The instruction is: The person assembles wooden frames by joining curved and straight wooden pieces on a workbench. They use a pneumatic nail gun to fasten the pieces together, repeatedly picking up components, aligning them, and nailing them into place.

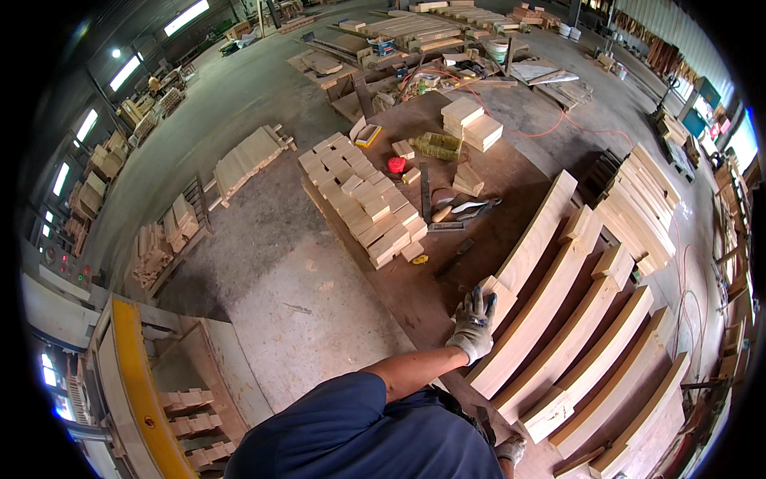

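Below centre, the left hand rests on a wooden block, fingers outstretched — at bottom, the right hand, part-hidden, grip indiscernible.

The scene is viewed from the person's head, through the left of two fisheye cameras, aimed downward and forward. The torso is framed closest, at the lower edge; the gloved left hand is seen nearby, right of centre. The tabletop is viewed from above, and the workshop floor is taken in far beyond it.
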### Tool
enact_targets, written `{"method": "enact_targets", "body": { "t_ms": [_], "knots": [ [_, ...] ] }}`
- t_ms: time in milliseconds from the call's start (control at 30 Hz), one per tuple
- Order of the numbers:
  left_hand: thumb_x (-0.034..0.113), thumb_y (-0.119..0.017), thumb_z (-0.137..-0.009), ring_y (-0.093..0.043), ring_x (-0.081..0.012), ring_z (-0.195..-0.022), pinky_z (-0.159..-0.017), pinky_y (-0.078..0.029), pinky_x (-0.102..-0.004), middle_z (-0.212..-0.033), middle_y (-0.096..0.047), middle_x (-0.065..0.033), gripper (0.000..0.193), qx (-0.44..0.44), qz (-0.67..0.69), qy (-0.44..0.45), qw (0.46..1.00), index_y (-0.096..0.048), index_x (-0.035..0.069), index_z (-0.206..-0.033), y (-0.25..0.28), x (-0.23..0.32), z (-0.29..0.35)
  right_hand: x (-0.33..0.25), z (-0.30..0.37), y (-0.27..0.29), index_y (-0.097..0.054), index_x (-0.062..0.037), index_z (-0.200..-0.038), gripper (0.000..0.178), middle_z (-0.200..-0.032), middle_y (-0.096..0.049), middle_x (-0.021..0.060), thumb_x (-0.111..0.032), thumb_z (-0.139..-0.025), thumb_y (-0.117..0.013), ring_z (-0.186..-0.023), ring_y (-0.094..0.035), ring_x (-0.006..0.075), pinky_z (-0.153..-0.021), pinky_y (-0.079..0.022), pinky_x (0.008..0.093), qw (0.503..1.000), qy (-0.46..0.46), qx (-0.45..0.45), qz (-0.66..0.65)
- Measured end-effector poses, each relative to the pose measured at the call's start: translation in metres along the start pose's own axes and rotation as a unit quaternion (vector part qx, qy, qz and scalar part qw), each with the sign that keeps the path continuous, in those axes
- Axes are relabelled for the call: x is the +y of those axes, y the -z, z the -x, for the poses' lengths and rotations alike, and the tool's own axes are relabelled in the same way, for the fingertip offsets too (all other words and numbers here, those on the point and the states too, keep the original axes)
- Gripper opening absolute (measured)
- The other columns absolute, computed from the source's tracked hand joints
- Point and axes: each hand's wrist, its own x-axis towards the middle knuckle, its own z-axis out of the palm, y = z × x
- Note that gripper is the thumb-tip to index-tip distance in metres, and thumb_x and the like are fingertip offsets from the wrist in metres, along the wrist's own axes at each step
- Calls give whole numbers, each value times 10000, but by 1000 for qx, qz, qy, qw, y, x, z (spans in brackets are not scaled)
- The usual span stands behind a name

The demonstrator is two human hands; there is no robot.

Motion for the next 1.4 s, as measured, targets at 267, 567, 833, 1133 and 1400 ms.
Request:
{"method": "enact_targets", "body": {
  "t_ms": [267, 567, 833, 1133, 1400],
  "knots": [
    [360, -759, -845, -246, -556, -1543, -1230, -272, -642, -1732, -81, -349, 1056, 0, -1, 1, 1000, -217, 63, -1701, 2, 1, 0, -7, 10, 6, -100, 103, -1659, 1328, -1725, -180, 325, -603, -785, -807, -1598, -236, 450, -1309, -261, 437, 1000, -10, 1, -1],
    [367, -758, -848, -256, -554, -1541, -1221, -283, -636, -1723, -95, -361, 1047, 8, -14, 0, 1000, -229, 55, -1696, -1, -2, 1, -2, -3, 2, -115, 107, -1656, 1329, -1723, -185, 330, -599, -774, -814, -1601, -229, 457, -1312, -257, 445, 1000, -8, -1, 1],
    [375, -774, -839, -249, -551, -1546, -1218, -287, -634, -1727, -85, -357, 1071, 4, -14, 0, 1000, -221, 57, -1699, 6, 1, 1, 8, -19, -7, -107, 105, -1657, 1355, -1727, -182, 323, -623, -765, -821, -1604, -228, 447, -1313, -258, 440, 1000, -15, -7, 2],
    [405, -769, -841, -232, -559, -1548, -1211, -285, -643, -1722, -70, -370, 1087, -1, -23, -5, 1000, -208, 49, -1700, -1, 0, -1, 3, -11, 0, -125, 98, -1658, 1361, -1729, -186, 314, -641, -754, -824, -1602, -242, 434, -1304, -279, 426, 1000, -8, -11, 17],
    [390, -779, -835, -232, -558, -1549, -1214, -276, -644, -1722, -71, -369, 1085, 11, -17, -5, 1000, -217, 50, -1698, -1, 0, 0, 4, -13, -2, -139, 98, -1655, 1353, -1718, -216, 311, -645, -752, -819, -1583, -283, 431, -1289, -309, 421, 1000, -8, -7, 6]
  ]
}}
